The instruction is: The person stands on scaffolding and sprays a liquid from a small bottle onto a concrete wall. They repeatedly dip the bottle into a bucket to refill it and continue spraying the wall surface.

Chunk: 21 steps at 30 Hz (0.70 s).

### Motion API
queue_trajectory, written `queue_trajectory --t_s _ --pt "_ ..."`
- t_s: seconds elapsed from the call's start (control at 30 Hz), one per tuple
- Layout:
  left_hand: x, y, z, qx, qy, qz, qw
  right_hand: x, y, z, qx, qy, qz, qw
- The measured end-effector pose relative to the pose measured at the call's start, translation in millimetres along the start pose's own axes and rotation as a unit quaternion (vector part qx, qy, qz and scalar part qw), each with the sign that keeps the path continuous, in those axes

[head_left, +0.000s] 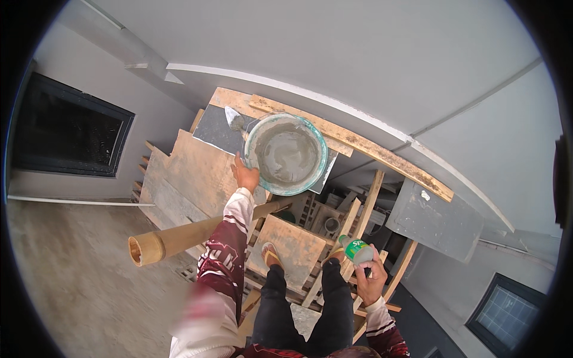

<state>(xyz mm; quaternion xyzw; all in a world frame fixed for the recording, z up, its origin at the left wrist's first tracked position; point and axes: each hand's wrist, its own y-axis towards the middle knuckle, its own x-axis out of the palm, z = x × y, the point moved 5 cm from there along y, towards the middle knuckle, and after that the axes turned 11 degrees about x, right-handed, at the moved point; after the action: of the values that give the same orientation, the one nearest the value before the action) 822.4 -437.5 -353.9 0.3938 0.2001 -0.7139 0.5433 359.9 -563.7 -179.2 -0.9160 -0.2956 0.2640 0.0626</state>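
Note:
A round bucket (321, 130) with a teal rim holds wet grey mortar (287, 154). My left hand (246, 175) rests against its near left side, index finger stretched along the wall and thumb toward the rim. A thin wire handle curves round that side of the bucket. Beyond my fingers lies a trowel (235, 121), its blade smeared with mortar. My right hand (371, 277) is wrapped round a green plastic bottle (357, 249) with a green label, tilted with its narrow end away from me. The bottle's lower part looks pale and cloudy.
I stand on a plywood board (290, 241) on wooden scaffolding, high above the floor (77, 262). A thick bamboo pole (185, 237) crosses at left. Plywood (179, 173) and a dark panel (215, 128) lie under the bucket. A timber plank (382, 152) runs along the wall; gaps open between the beams.

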Motion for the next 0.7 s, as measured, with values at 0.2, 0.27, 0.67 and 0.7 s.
queue_trajectory --t_s 0.2,0.27,0.67,0.7 --pt "-26.9 55.6 99.0 0.019 -0.180 -0.094 0.979 -21.1 -14.6 -0.6 0.003 0.007 0.027 1.000" --pt "-35.4 61.1 138.9 0.005 -0.172 -0.179 0.969 -25.0 -19.2 2.0 -0.004 0.015 0.033 0.999" --pt "-66.4 -42.9 252.5 -0.054 -0.190 -0.352 0.915 -45.1 -7.2 -72.5 -0.146 0.046 0.059 0.986" --pt "-80.5 -53.7 271.2 -0.053 -0.200 -0.366 0.907 -45.0 -3.5 -83.1 -0.165 0.055 0.064 0.983"
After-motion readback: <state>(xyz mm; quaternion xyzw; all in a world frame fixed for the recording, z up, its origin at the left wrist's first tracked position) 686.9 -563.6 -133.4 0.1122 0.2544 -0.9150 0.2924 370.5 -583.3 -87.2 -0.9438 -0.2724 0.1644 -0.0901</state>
